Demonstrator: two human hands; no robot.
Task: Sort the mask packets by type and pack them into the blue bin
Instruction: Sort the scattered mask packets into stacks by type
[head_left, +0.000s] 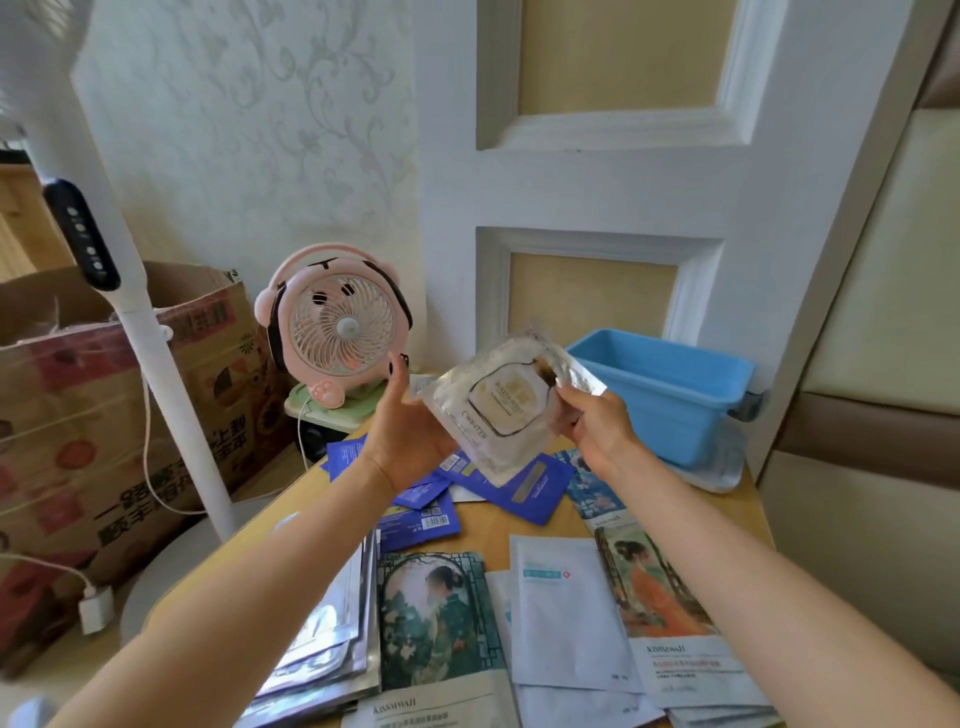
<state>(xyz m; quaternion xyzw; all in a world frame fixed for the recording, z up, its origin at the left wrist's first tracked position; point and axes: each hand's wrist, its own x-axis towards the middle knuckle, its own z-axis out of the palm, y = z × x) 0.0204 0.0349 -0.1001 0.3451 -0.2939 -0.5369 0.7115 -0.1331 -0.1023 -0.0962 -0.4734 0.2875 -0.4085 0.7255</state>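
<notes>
A pink desk fan (340, 327) is seen mid-left — a cardboard box (104, 405) and white stand pole (156, 332) at far left.

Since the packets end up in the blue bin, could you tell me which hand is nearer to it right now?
The right hand: it pinches the silver packet just left of the blue bin. The left hand is open beyond the packet's far side, nearer the pink fan.
</notes>
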